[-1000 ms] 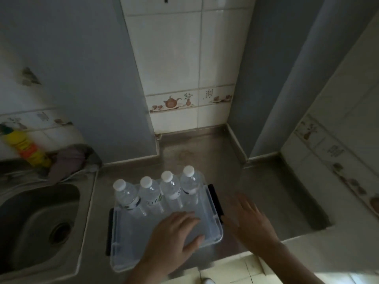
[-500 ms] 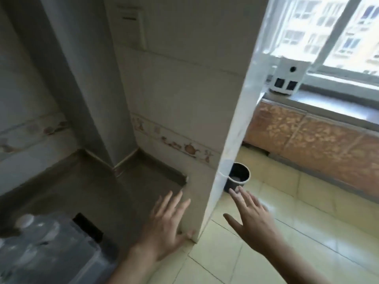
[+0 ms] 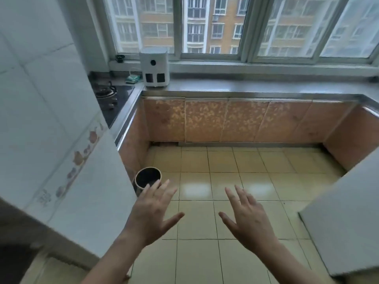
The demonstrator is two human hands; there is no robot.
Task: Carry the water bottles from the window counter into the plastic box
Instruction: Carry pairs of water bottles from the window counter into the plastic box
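Yellow floor tiles [image 3: 221,167] lie under both hands: left hand [image 3: 152,214] and right hand [image 3: 249,219] reach forward, palms down, fingers spread, holding nothing. Ahead, the window counter [image 3: 256,87] bears a white appliance [image 3: 154,67] at its left end; no bottles show.

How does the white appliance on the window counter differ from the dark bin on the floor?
The white appliance stands on the window counter; the dark bin stands on the floor. The appliance is boxy and closed; the bin is round and open-topped. Both stand upright.
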